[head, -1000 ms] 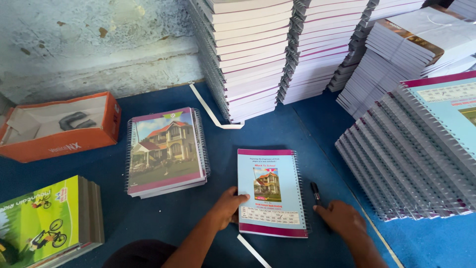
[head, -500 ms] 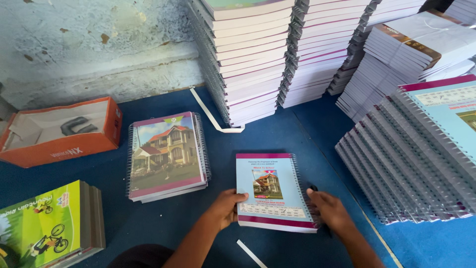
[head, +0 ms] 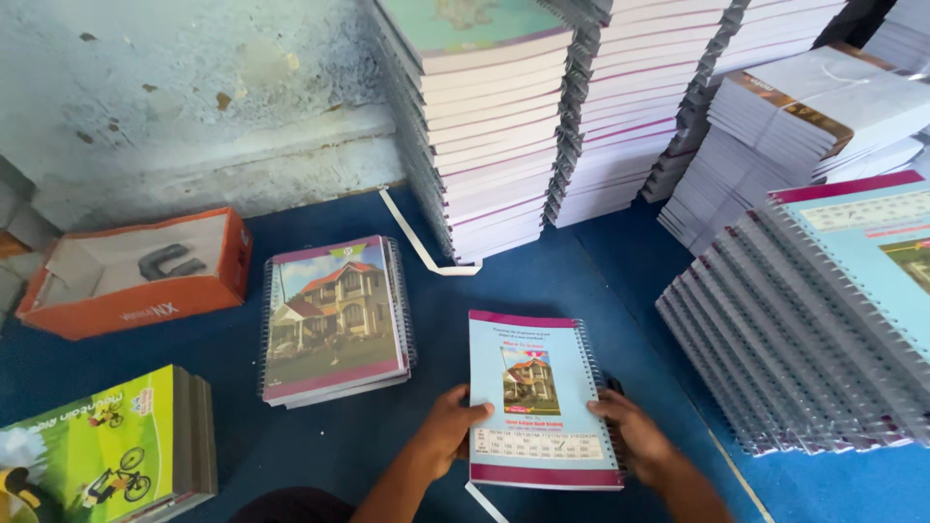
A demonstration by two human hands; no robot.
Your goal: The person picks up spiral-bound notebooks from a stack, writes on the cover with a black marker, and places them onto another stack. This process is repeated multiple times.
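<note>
A spiral-bound notebook (head: 538,387) with a light blue cover, magenta bands and a small house picture lies on the blue mat (head: 542,276) in front of me. My left hand (head: 449,431) grips its lower left edge, thumb on the cover. My right hand (head: 630,431) holds its right edge at the wire binding. A small dark object (head: 614,385) shows just past my right fingers; I cannot tell what it is.
A short pile of notebooks with a house cover (head: 334,318) lies to the left. Green bicycle-cover books (head: 107,450) sit bottom left, an orange box (head: 136,271) beyond. Tall notebook stacks (head: 494,126) stand behind, a fanned row of notebooks (head: 804,329) to the right. A white strap (head: 421,247) lies on the mat.
My right hand has moved left from the mat onto the notebook's spiral edge. Both hands now hold the notebook, and my view has drawn closer to it.
</note>
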